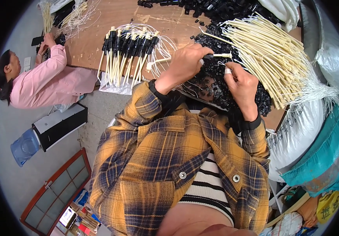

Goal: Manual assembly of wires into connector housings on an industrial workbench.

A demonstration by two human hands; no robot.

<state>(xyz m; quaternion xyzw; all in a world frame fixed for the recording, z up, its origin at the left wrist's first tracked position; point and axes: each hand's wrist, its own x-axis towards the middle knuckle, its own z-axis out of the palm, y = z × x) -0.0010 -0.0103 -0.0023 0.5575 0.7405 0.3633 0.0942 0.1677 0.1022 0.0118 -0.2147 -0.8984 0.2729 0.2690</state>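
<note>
My left hand (187, 61) is closed around a cream-coloured rod (161, 61) that sticks out on both sides of the fist. A black fitting (208, 57) shows at the fingertips, with a pale end (222, 55) beyond it. My right hand (240, 80), a white wrap on one finger, pinches a thin white string (222, 63) just below that end. Small black plastic parts (212, 84) lie heaped under both hands. Right of them spreads a big bundle of cream rods (268, 59) with white strings. Left of my left hand lies a row of rods fitted with black sleeves (128, 45).
The brown wooden table (87, 43) holds more black parts (216, 8) at the back. White sacks (295, 137) and a teal sack (319, 149) crowd the right side. A co-worker in a pink shirt (45, 80) works at the far left, near a water dispenser (59, 124).
</note>
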